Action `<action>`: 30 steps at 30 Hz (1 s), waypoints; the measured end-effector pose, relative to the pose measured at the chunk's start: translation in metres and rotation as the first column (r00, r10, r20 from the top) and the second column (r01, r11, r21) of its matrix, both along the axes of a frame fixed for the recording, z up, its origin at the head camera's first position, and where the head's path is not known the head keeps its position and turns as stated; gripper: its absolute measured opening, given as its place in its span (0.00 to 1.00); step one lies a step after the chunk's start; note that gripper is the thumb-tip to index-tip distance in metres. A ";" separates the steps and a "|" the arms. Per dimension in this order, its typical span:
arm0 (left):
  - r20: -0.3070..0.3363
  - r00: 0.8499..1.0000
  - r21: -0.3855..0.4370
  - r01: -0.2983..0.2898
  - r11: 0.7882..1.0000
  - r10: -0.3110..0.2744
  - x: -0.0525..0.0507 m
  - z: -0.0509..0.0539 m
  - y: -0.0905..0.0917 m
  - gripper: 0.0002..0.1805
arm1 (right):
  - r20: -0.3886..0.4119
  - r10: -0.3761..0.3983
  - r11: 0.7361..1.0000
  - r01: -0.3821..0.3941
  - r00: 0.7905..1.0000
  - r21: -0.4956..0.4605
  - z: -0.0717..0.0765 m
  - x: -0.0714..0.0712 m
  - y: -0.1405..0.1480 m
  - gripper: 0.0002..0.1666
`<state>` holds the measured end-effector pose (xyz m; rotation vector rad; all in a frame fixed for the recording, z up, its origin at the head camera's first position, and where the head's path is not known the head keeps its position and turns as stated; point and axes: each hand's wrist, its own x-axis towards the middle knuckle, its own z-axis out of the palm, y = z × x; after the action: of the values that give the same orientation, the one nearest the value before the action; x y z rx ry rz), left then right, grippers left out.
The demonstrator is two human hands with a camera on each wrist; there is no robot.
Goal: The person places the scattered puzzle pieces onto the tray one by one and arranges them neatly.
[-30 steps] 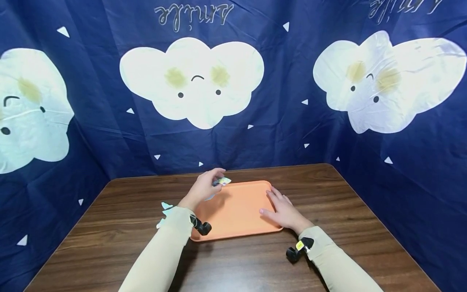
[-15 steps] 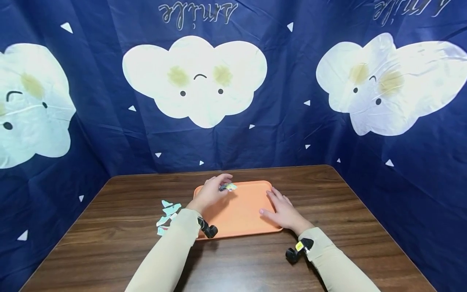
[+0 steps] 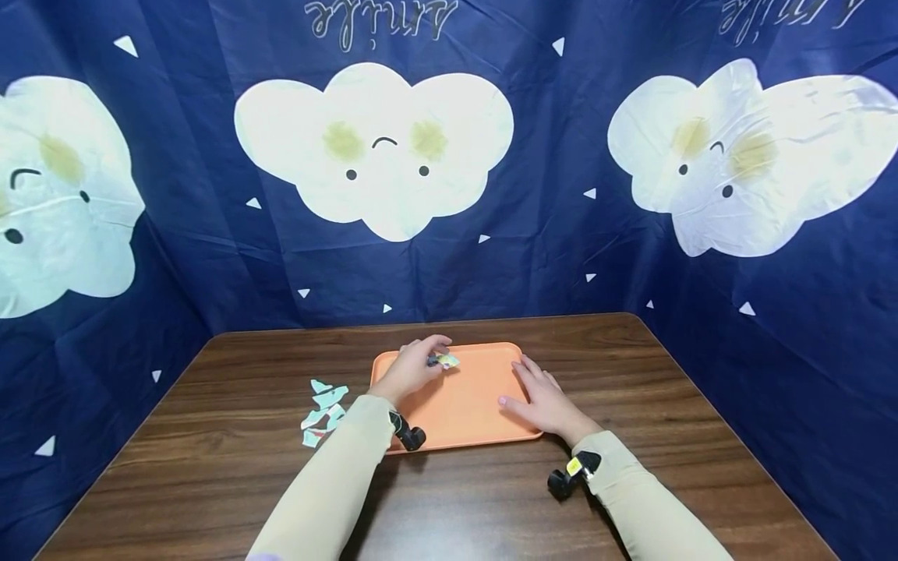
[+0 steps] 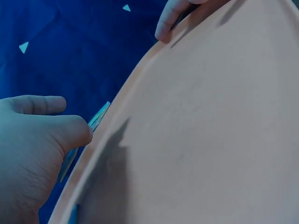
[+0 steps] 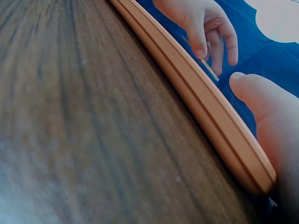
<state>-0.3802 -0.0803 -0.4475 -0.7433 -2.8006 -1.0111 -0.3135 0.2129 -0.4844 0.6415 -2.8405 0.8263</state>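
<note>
1. The small flat piece, jagged in outline and pale green with yellow print point(image 3: 447, 361), is held in the air above the far part of the tray; its material looks like thin card or board.
2. The person's left hand point(image 3: 412, 372) pinches that piece between thumb and fingers, so this grip is closed to the piece's thickness. Much of the printed face juts past the fingertips, presumably so it can be seen while held.
3. Beneath lies the shallow orange rectangular tray with rounded corners, probably plastic point(image 3: 477, 401), lying flat, its raised rim perhaps keeping loose things inside.
4. The person's right hand point(image 3: 546, 403) rests on the tray's right rim, fingers extended and thumb reaching inward. This grip is spread and curled round nothing, likely there to steady the tray; how hard it presses, I cannot tell.
5. Left of the tray, light-blue jagged flat pieces with white and red patches point(image 3: 330, 398) lie close together on the brown wood-grain counter point(image 3: 463, 506), apparently kept within the left hand's reach.
6. Behind hangs dark-blue cloth point(image 3: 449, 288) printed with white clouds point(image 3: 375, 191) and small triangles.
</note>
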 end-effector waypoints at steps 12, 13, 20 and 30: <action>0.069 0.997 -0.032 -0.035 0.999 0.037 -0.005 -0.015 0.002 0.28 | 0.042 0.001 1.000 -0.001 0.999 0.010 -0.002 -0.002 0.000 0.53; 0.071 0.997 -0.024 -0.033 0.999 0.035 -0.006 -0.015 0.002 0.27 | 0.043 -0.003 1.000 0.002 0.999 0.014 -0.002 -0.003 0.000 0.53; 0.088 0.996 0.000 -0.024 1.000 0.024 -0.009 -0.014 0.003 0.29 | 0.019 -0.010 1.000 0.010 1.000 0.011 -0.002 -0.005 0.001 0.52; 0.077 0.997 -0.038 -0.001 0.999 0.004 -0.009 -0.005 -0.003 0.39 | 0.019 -0.009 1.000 0.009 1.000 0.011 -0.001 -0.004 0.002 0.52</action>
<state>-0.3889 -0.0830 -0.4522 -0.7205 -2.8926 -1.0100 -0.3179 0.2145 -0.4854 0.6257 -2.8648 0.8198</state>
